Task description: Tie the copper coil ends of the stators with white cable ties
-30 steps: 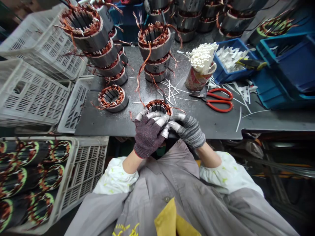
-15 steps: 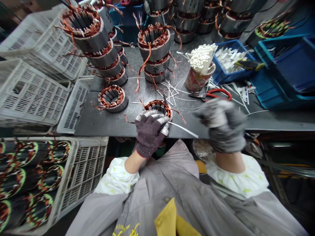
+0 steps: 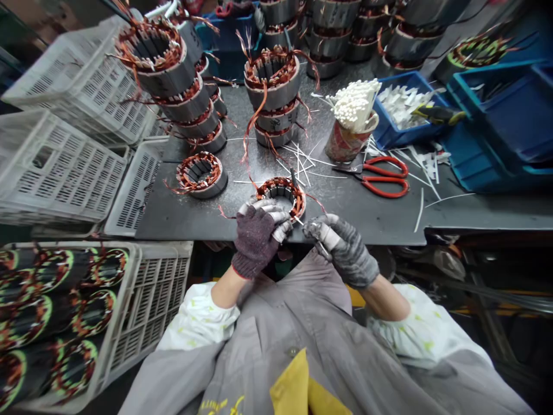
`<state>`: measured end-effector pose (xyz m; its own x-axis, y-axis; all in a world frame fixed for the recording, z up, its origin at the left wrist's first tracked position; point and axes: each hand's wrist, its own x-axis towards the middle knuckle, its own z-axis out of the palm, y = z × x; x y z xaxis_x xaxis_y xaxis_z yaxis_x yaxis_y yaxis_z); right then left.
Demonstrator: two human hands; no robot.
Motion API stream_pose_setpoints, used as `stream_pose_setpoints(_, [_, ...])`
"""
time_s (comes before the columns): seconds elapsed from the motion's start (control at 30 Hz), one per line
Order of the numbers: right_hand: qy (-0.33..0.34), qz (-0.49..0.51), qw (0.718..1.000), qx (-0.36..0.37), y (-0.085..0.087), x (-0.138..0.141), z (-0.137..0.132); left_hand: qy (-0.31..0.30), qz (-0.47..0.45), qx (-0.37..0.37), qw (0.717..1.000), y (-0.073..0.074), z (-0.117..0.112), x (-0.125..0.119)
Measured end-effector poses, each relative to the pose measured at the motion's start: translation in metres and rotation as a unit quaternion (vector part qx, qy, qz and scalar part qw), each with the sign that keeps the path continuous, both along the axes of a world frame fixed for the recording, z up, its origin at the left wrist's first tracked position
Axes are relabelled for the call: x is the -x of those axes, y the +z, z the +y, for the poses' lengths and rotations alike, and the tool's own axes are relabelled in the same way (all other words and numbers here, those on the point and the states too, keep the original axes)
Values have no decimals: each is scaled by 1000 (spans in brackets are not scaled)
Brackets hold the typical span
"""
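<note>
A motor stator (image 3: 298,199) with copper windings lies near the table's front edge, its ring facing up. My left hand (image 3: 259,233), in a dark purple glove with whitish fingertips, is closed over its near left rim. A short white tie strip (image 3: 298,220) sticks out from the near side. Just right of it, my right hand (image 3: 343,245) in a grey glove is closed around a small metal tool (image 3: 323,250), mostly hidden by the fingers. The tool's tip points to the strip; whether they touch I cannot tell. Red-handled scissors (image 3: 384,177) lie behind my right hand.
Stacked stators (image 3: 274,86) stand behind, and a single stator (image 3: 202,174) sits at left. A cup of white sticks (image 3: 345,141), a blue bin of white pieces (image 3: 391,135) and loose strips occupy the right. White crates (image 3: 64,167) and a crate of stators (image 3: 133,300) flank the left.
My right hand has moved left from in front of the scissors to the stator, uncovering the red handles. The long white strip at the stator now shows only a short piece. My left hand stays on the rim.
</note>
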<state>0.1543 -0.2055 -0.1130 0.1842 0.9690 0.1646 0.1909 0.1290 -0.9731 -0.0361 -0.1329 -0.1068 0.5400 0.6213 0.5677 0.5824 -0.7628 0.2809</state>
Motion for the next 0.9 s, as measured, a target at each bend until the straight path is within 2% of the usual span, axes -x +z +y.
stream_pose_setpoints(0.07, [-26, -4, 1000, -7, 6, 0, -1, -41, -3, 8, 999, 1, -2, -3])
stream_pose_setpoints(0.17, [-38, -28, 999, -27, 21, -1, 13, -82, 13, 9, 997, 0, -11, -7])
stream_pose_setpoints(0.27, [-38, -63, 994, -80, 30, -9, 20, -45, 32, -20, 998, 0, -26, -6])
stream_pose_setpoints(0.37, [-18, -162, 978, -128, 25, -17, 12, 16, 30, -36, 999, 2, -37, 0])
stream_pose_setpoints(0.43, [20, -245, 963, -114, 16, -15, 6, 25, 48, -31, 998, 8, -35, 5])
stream_pose_setpoints(0.5, [29, -295, 950, -93, 8, -12, 8, 2, 105, -15, 994, 17, -26, 9])
stream_pose_setpoints(0.57, [25, -312, 945, -98, 4, -12, 19, -50, 173, 4, 984, 30, -9, 11])
stream_pose_setpoints(0.63, [60, -306, 942, -125, 2, -18, 38, -118, 223, 11, 968, 41, 11, 10])
stream_pose_setpoints(0.73, [172, -254, 939, -156, 3, -36, 69, -226, 228, -22, 947, 48, 36, 6])
stream_pose_setpoints(0.83, [264, -159, 940, -148, 1, -48, 94, -266, 170, -89, 945, 40, 48, 6])
stream_pose_setpoints(0.9, [250, -94, 957, -115, -3, -50, 106, -257, 132, -116, 950, 29, 47, 10])
